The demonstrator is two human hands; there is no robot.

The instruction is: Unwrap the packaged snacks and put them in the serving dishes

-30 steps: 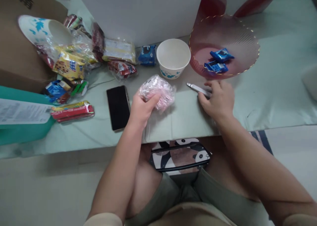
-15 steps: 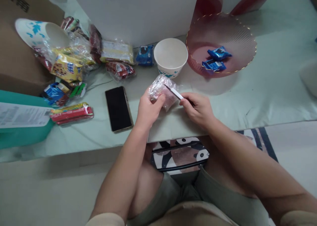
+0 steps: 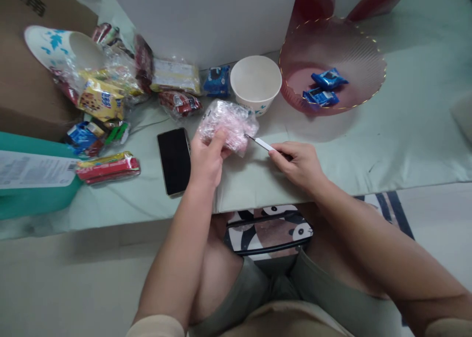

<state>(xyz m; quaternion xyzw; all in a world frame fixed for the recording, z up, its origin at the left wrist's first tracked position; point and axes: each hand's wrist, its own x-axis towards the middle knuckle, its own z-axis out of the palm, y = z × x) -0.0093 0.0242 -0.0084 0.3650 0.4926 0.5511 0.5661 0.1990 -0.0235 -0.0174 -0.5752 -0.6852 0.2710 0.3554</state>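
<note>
My left hand (image 3: 208, 155) is closed around a pinkish package in clear crinkled wrap (image 3: 230, 123), with the thumb on top. In my right hand (image 3: 300, 165) is a slim utility knife (image 3: 263, 143) with a white body and a dark, narrow tip. That tip points left and meets the package's right edge; whether it has pierced the wrap I cannot tell. Just behind the package stands a white paper cup (image 3: 255, 81). A black phone (image 3: 174, 162) lies to the left, partly covered by my left hand.
A pink gold-rimmed bowl (image 3: 363, 66) holds blue packets (image 3: 328, 78). Wrapped snacks (image 3: 101, 101) and a tipped paper cup (image 3: 47, 44) are heaped at left, near red sticks (image 3: 108, 168) and a teal container (image 3: 37, 199). A large white box (image 3: 206, 17) stands behind.
My left hand has moved left with the package and turned it, so its right edge now faces the knife. The knife tip has shifted slightly down; the right hand stays nearly in place.
</note>
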